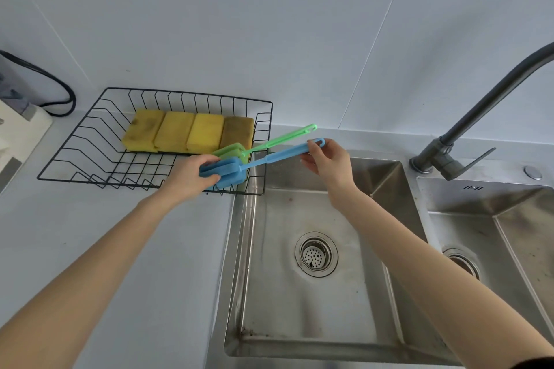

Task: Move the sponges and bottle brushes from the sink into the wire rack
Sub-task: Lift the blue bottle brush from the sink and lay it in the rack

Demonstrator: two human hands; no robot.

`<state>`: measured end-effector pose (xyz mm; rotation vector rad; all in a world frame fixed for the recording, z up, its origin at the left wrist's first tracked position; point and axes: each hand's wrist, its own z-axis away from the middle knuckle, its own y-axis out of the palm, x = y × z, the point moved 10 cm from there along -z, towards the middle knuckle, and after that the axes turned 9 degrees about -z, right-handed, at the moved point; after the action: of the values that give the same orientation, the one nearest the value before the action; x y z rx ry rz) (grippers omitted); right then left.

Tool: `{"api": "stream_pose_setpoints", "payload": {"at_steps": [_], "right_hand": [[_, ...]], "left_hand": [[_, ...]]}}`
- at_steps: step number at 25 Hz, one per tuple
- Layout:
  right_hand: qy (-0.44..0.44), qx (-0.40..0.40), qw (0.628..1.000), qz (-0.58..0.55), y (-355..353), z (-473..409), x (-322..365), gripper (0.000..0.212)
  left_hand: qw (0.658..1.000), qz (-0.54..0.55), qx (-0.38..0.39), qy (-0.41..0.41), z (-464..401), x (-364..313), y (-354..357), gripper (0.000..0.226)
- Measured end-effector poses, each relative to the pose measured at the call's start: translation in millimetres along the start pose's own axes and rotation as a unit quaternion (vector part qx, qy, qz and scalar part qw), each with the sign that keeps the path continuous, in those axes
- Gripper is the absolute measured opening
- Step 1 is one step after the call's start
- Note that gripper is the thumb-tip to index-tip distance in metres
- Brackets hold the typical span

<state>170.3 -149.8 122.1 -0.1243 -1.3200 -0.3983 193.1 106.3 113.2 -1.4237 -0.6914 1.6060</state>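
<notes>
A black wire rack [90, 129] sits on the counter left of the sink. Several yellow sponges [180, 132] lie side by side along its back. A green bottle brush [278, 139] rests in the rack with its handle sticking out over the right rim. I hold a blue bottle brush [269, 157] with both hands just in front of the green one. My left hand [189, 174] grips its blue sponge head inside the rack's right end. My right hand [326, 159] pinches the handle's looped end above the sink [314, 344].
The left sink basin shows only its drain strainer [316, 254]. A dark faucet [479, 117] rises at the right, beside a second basin [509, 234]. A black cable [57, 87] and a white appliance [21, 135] stand at the far left of the counter.
</notes>
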Motion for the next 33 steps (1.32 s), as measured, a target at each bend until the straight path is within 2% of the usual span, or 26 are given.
{"api": "stream_pose_setpoints", "payload": {"at_steps": [4, 7, 13, 16, 18, 21, 26, 31, 33], "right_hand": [[-0.002, 0.006, 0.999, 0.040, 3.7, -3.5, -7.8, 0.009], [-0.013, 0.013, 0.998, 0.067, 6.4, -4.4, -9.6, 0.007], [-0.010, 0.019, 0.995, 0.101, 6.7, -3.1, -15.9, 0.005], [-0.014, 0.022, 0.993, 0.117, 8.2, 0.6, -15.0, 0.016], [-0.014, 0.025, 0.992, 0.124, 9.0, 2.3, -12.6, 0.005], [-0.024, 0.037, 0.989, 0.139, 11.2, 6.0, -10.1, 0.015], [-0.015, 0.055, 0.984, 0.169, 12.2, 11.8, -11.0, 0.007], [-0.025, 0.067, 0.963, 0.258, 17.5, 14.0, -1.7, 0.031], [-0.021, 0.074, 0.955, 0.286, 20.5, 16.5, 2.5, 0.042]], "left_hand": [[0.998, 0.020, 0.046, -0.044, -11.3, 14.0, 10.5, 0.039], [0.995, -0.008, 0.073, -0.062, -18.6, 18.4, 18.3, 0.041], [0.994, -0.044, 0.062, -0.083, -26.9, 29.2, 22.8, 0.040], [0.993, -0.055, 0.058, -0.085, -27.0, 27.9, 22.0, 0.039], [0.993, -0.061, 0.060, -0.081, -25.9, 26.0, 22.3, 0.041], [0.993, -0.071, 0.060, -0.073, -22.7, 25.1, 21.3, 0.044], [0.993, -0.077, 0.061, -0.063, -20.6, 23.6, 20.9, 0.044], [0.990, -0.064, 0.113, -0.045, -18.4, 17.2, 22.0, 0.049], [0.991, -0.058, 0.110, -0.047, -17.3, 17.0, 13.2, 0.049]]}}
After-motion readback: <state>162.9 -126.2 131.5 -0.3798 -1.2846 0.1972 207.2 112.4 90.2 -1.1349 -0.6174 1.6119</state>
